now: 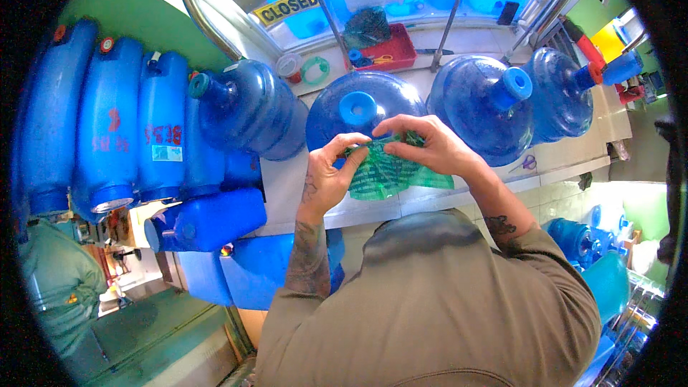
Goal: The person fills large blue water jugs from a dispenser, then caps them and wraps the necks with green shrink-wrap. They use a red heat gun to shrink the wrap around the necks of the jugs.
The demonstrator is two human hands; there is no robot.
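Both my hands hold a thin green plastic film (380, 179) with printing on it, just in front of a large round blue water jug (326, 115) with a light blue cap (357, 109). My left hand (328, 175) pinches the film's upper left edge between thumb and fingers. Higher and to the right, my right hand (437, 147) has thumb and fingers curled on the film's upper edge. The film hangs down in crumpled folds over the counter's near edge and hides the jug's lower front.
More blue jugs stand left (261, 111) and right (476, 104) on the white counter (444, 190). Behind them are a red tray (390, 50) with scissors and a green ring (314, 70). Purple-handled scissors (529, 163) lie at right. Tall blue containers (111, 122) line the left wall.
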